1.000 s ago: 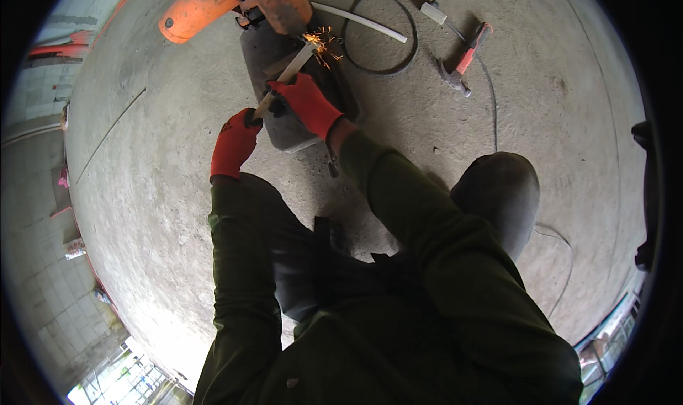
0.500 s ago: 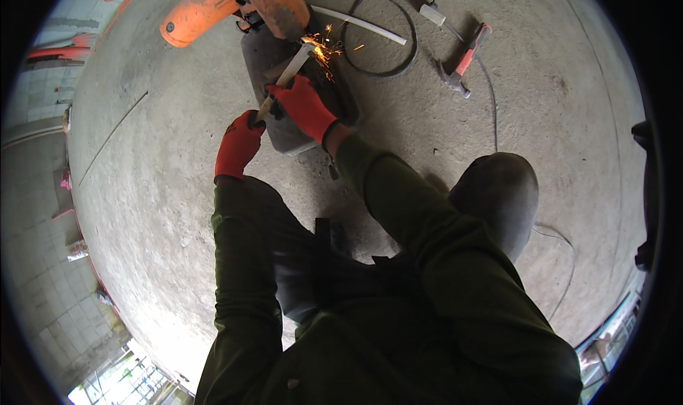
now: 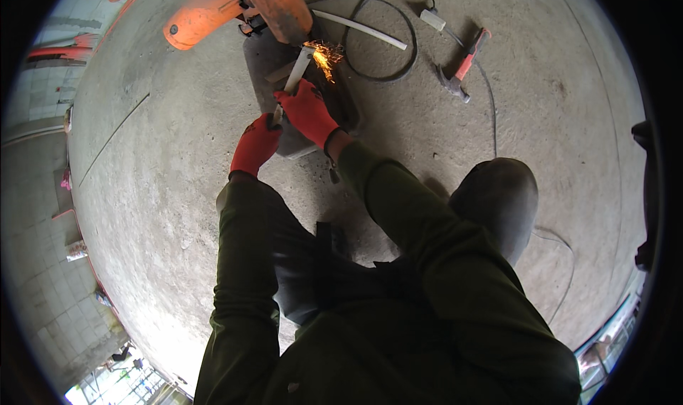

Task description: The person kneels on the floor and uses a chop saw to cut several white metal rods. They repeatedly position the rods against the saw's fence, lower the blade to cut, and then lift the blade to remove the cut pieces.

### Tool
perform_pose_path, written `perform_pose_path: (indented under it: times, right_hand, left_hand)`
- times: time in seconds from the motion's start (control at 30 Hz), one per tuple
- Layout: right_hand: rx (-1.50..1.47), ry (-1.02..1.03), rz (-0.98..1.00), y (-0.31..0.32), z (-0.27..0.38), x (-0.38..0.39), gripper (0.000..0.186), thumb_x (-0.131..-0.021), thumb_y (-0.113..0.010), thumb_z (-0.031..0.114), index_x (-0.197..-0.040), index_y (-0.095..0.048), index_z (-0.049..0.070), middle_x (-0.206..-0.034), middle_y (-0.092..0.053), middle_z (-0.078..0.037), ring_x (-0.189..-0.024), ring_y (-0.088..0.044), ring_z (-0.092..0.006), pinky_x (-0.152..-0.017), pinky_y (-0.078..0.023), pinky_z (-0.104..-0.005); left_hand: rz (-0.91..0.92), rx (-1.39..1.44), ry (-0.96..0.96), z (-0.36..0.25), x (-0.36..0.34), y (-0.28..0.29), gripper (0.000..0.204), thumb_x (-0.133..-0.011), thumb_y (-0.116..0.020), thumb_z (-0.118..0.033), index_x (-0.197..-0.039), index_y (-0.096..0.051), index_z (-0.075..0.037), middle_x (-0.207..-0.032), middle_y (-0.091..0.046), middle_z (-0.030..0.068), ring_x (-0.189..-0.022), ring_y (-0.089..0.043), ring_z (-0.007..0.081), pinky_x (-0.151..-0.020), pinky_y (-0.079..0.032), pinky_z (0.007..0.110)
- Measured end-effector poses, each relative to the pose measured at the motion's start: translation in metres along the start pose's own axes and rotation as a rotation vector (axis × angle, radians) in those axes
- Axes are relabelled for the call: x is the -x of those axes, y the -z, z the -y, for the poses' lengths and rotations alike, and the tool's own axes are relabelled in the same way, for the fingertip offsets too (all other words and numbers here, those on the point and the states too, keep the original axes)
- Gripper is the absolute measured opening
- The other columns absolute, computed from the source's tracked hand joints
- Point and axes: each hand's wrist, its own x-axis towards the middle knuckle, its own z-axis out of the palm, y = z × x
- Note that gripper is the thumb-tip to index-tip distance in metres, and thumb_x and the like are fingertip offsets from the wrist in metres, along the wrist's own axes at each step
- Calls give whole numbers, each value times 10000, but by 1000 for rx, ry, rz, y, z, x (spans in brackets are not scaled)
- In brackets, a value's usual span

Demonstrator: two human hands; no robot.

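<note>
Both my hands, in red gloves, grip a flat metal bar [image 3: 298, 69]. My left hand [image 3: 256, 145] is closed round its near end. Farther up the bar, my right hand [image 3: 307, 110] is closed on it too. The bar's far end touches the underside of an orange cut-off saw [image 3: 279, 7], and orange sparks [image 3: 326, 58] spray off to the right there. Beneath the bar lies the saw's dark metal base [image 3: 263, 60]. The blade itself is hidden by the orange guard.
A hammer [image 3: 464, 65] with a red handle lies on the concrete floor to the right. Near it are a coiled black cable [image 3: 414, 49], a pale cable connector [image 3: 432, 19] and a white strip [image 3: 363, 28]. A thin rod [image 3: 114, 139] lies at the left.
The bar's near end and my left hand have swung to the right, so the bar stands steeper. My right hand has shifted slightly with it. The sparks have grown denser.
</note>
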Motion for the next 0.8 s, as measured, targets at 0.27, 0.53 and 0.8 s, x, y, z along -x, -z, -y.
perform_pose_path:
  times: [0.27, 0.53, 0.8]
  right_hand:
    - [58, -4, 39, 7, 1, 3, 368, -912, -691, 330, -1103, -613, 25, -1060, -709, -208, -1048, -672, -396, -903, -510, -482]
    - [193, 115, -49, 15, 3, 9, 324, -908, -699, 298, -1061, -604, 28, -962, -721, -200, -976, -691, -408, -865, -527, -494]
    - [282, 89, 14, 27, 5, 7, 368, -929, -692, 329, -1120, -612, 26, -1023, -721, -189, -998, -691, -385, -864, -527, -475]
  left_hand:
    - [5, 25, 21, 5, -11, -20, 358, -925, -649, -287, -1199, -645, -56, -973, -730, 166, -863, -706, 305, -784, -534, 415]
    - [120, 76, 64, -19, -12, -21, 448, -931, -612, -386, -1250, -643, -72, -1193, -707, 219, -1166, -646, 405, -962, -509, 472]
    - [141, 131, 16, -33, -9, -22, 414, -932, -622, -356, -1224, -657, -66, -1166, -722, 198, -1139, -669, 381, -939, -515, 449]
